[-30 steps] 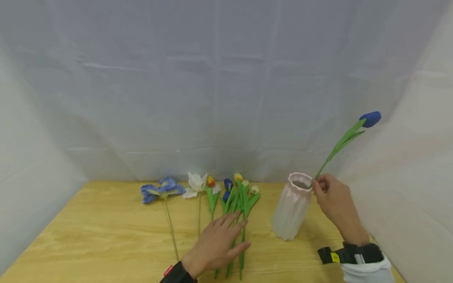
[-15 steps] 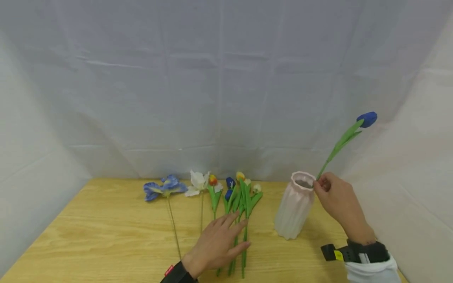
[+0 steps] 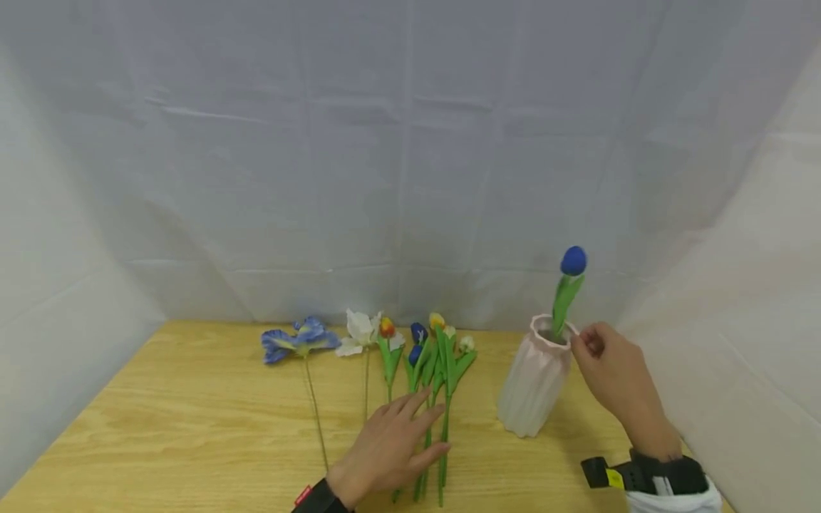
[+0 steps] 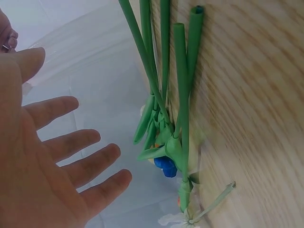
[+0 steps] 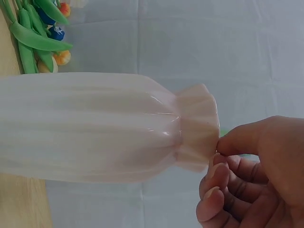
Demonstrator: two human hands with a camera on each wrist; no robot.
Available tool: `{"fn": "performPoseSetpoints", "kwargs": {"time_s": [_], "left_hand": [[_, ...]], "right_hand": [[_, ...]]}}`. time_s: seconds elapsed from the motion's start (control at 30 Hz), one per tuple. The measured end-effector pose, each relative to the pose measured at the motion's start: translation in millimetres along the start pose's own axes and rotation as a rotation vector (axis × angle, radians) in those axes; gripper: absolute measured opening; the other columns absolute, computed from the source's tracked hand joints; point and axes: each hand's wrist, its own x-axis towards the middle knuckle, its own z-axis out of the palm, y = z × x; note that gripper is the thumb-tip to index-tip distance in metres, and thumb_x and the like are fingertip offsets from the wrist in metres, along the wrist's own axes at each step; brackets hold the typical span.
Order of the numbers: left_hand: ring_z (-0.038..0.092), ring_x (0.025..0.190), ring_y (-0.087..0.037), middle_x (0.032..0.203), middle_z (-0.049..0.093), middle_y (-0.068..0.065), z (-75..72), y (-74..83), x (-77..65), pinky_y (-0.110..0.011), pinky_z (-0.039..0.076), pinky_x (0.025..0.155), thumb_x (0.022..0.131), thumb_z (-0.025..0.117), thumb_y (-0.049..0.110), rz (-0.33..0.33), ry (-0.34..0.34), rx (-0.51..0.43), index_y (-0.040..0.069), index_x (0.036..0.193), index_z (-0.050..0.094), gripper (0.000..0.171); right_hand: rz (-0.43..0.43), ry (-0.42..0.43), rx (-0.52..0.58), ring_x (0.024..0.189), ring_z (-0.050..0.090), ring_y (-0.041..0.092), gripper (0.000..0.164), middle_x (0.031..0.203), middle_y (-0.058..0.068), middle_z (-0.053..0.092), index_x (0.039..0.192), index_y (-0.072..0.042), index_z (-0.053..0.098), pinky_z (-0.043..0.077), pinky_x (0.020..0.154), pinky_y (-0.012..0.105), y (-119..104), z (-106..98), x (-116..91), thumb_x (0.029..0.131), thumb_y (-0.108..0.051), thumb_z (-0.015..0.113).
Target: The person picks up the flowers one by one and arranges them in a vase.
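Vase (image 3: 534, 392), white w/ pinkish wavy neck, stood on the R part of the wood table (image 3: 192, 406). Blue tulip (image 3: 574, 261) was in it: bloom & leaves above the mouth, leaning a bit R, lower stem hidden inside. R hand (image 3: 616, 374) was at the rim's R edge; thumb & index tips together there, touching the rim, other fingers curled in. Couldn't tell if they pinched the rim or only rested on it; tulip's leaves were just beside, apart from the fingers. L hand (image 3: 393, 442) was out over the loose stems, back up, fingers straight & spread apart; couldn't tell if any fingertip touched a stem. Around it lay, L to R, orange-red tulip (image 3: 387, 328), blue tulip pair (image 3: 418, 333), yellow tulip (image 3: 437, 320) & cream tulips (image 3: 467, 344), blooms twd the far edge, stems twd the person, some crossing. Further L: white flower (image 3: 362, 326), next to the orange-red one, then bluish-purple flower (image 3: 301, 340), thin stem running down twd the L wrist. Both wrists had black straps (image 3: 673, 476), R w/ yellow tag, L w/ red. Bkgd = creased greyish sheet (image 3: 269, 178).
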Motion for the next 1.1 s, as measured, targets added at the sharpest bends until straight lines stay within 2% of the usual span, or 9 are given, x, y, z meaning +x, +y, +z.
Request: {"fn": "performPoseSetpoints", "kwargs": {"time_s": [0.27,0.37,0.43,0.53,0.7,0.87,0.97,1.1], "left_hand": [[0.042,0.130,-0.028,0.146,0.040,-0.010,-1.1,0.1,-3.5,-0.045,0.039,0.103,0.100,0.032,0.056,-0.012,0.017,0.009,0.018,0.141,0.048,0.058],[0.043,0.128,-0.028,0.145,0.042,-0.011,-1.8,-0.4,-4.4,-0.046,0.041,0.100,0.099,0.033,0.057,-0.015,0.026,0.026,0.018,0.140,0.049,0.059],[0.044,0.128,-0.028,0.144,0.043,-0.011,-2.5,-1.3,-4.8,-0.048,0.042,0.099,0.099,0.035,0.056,-0.023,0.025,0.037,0.018,0.139,0.050,0.057],[0.045,0.127,-0.029,0.143,0.044,-0.012,-4.0,-2.8,-5.7,-0.049,0.043,0.099,0.099,0.040,0.053,-0.039,0.021,0.049,0.018,0.139,0.051,0.054],[0.046,0.126,-0.029,0.142,0.045,-0.012,-5.4,-7.1,-9.9,-0.048,0.043,0.099,0.099,0.040,0.053,-0.052,0.023,0.063,0.017,0.139,0.051,0.055],[0.047,0.125,-0.029,0.140,0.047,-0.013,-6.1,-13.0,-17.7,-0.046,0.042,0.099,0.099,0.039,0.053,-0.049,0.037,0.074,0.017,0.139,0.051,0.055],[0.046,0.126,-0.030,0.140,0.046,-0.014,-7.1,-16.3,-22.3,-0.046,0.041,0.101,0.100,0.042,0.049,-0.065,0.034,0.062,0.017,0.139,0.051,0.051],[0.047,0.124,-0.030,0.139,0.048,-0.014,-9.5,-19.7,-27.0,-0.047,0.044,0.097,0.099,0.046,0.047,-0.092,0.032,0.062,0.015,0.136,0.054,0.049]], "right_hand": [[-0.034,0.088,0.051,0.060,0.049,0.015,0.022,0.077,0.004,0.060,0.095,-0.004,0.060,0.041,0.048,0.025,-6,4,-12,0.098,-0.024,0.053],[-0.140,0.109,0.113,0.056,0.048,0.012,0.012,0.073,0.000,0.059,0.091,-0.006,0.061,0.040,0.045,0.023,-9,8,-17,0.095,-0.017,0.059],[-0.227,0.083,0.146,0.054,0.048,0.009,0.007,0.070,-0.004,0.058,0.089,-0.009,0.061,0.041,0.045,0.022,-11,12,-19,0.094,-0.014,0.062],[-0.309,-0.040,0.185,0.055,0.048,0.005,0.004,0.070,-0.007,0.057,0.091,-0.013,0.061,0.043,0.047,0.023,-13,20,-22,0.095,-0.015,0.062],[-0.276,-0.317,0.242,0.064,0.054,0.004,0.014,0.075,-0.011,0.058,0.096,-0.017,0.062,0.049,0.057,0.024,-18,39,-27,0.099,-0.029,0.055],[-0.249,-0.565,0.326,0.064,0.058,0.009,0.027,0.077,-0.008,0.060,0.101,-0.011,0.062,0.051,0.057,0.027,-17,69,-29,0.101,-0.035,0.049],[-0.210,-0.638,0.376,0.060,0.059,0.017,0.028,0.076,-0.002,0.061,0.102,-0.006,0.062,0.050,0.052,0.029,-16,92,-31,0.100,-0.032,0.051],[-0.126,-0.635,0.382,0.057,0.059,0.018,0.023,0.074,0.002,0.062,0.100,-0.002,0.063,0.048,0.047,0.028,-18,118,-36,0.099,-0.024,0.055]]}}
